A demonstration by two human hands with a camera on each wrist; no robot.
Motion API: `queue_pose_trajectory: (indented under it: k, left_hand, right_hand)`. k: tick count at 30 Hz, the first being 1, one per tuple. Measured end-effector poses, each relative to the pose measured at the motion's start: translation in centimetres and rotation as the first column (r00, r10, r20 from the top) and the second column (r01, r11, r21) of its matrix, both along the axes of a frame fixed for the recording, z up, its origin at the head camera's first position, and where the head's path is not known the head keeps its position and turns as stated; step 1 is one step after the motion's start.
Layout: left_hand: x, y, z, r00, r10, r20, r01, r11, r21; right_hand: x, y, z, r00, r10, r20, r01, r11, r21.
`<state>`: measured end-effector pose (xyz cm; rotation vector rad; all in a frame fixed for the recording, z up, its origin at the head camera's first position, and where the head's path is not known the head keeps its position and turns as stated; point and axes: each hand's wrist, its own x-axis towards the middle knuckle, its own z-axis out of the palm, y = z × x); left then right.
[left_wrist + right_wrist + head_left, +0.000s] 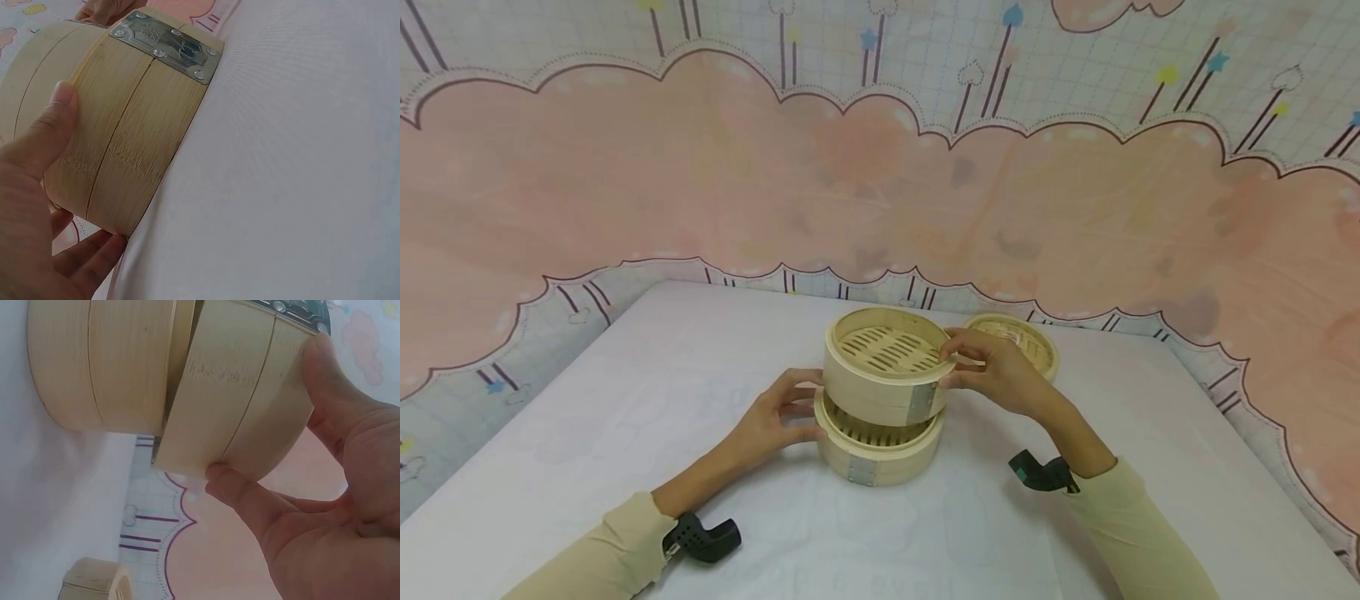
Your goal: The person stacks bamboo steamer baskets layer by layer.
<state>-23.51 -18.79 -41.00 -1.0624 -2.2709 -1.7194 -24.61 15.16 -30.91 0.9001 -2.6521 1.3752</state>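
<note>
Two round bamboo steamer baskets stand one over the other at the middle of the table. The upper basket (pixel 865 396) is tilted, with a gap at the front between it and the lower basket (pixel 895 471). My right hand (pixel 1003 375) grips the upper basket by its right side, thumb near the metal plate and fingers on the wall. From the left, my left hand (pixel 767 425) holds the lower basket, its thumb (pixel 53 128) on the wall and fingers around the far side. Slatted floors show inside both baskets.
Behind my right hand lies a round bamboo steamer lid (pixel 1041 350) on the white-covered table (pixel 700 358). A patterned cloth backdrop (pixel 850 192) rises behind the table. Each wrist carries a black camera mount (pixel 703 540).
</note>
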Motion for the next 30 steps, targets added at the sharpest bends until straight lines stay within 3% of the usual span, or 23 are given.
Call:
queue_pose_trajectory:
  k: [5, 7, 13, 23, 30]
  left_hand:
    - [0.8, 0.4, 1.4, 0.999, -0.005, -0.039, 0.006, 1.000, 0.014]
    - [0.8, 0.5, 1.5, 0.998, -0.010, -0.056, 0.011, 1.000, 0.024]
    - [0.0, 0.4, 0.0, 0.994, -0.003, -0.111, 0.010, 0.998, 0.055]
    - [1.5, 1.8, -0.1, 0.968, 0.133, -0.214, -0.138, 0.990, -0.012]
    - [2.0, 2.4, 0.1, 0.955, 0.139, -0.263, -0.155, 0.987, -0.039]
  right_hand:
    - [0.0, 0.0, 0.0, 0.999, 0.016, -0.032, -0.016, 1.000, 0.003]
    - [0.1, 0.0, 0.0, 0.999, 0.017, -0.035, -0.017, 1.000, 0.002]
    - [0.2, 0.0, -0.1, 0.999, 0.022, -0.025, -0.022, 1.000, -0.001]
    - [0.4, 0.0, -0.1, 0.998, 0.049, -0.026, -0.049, 0.999, 0.012]
    - [0.4, 0.2, 0.0, 0.997, 0.063, -0.043, -0.062, 0.998, 0.024]
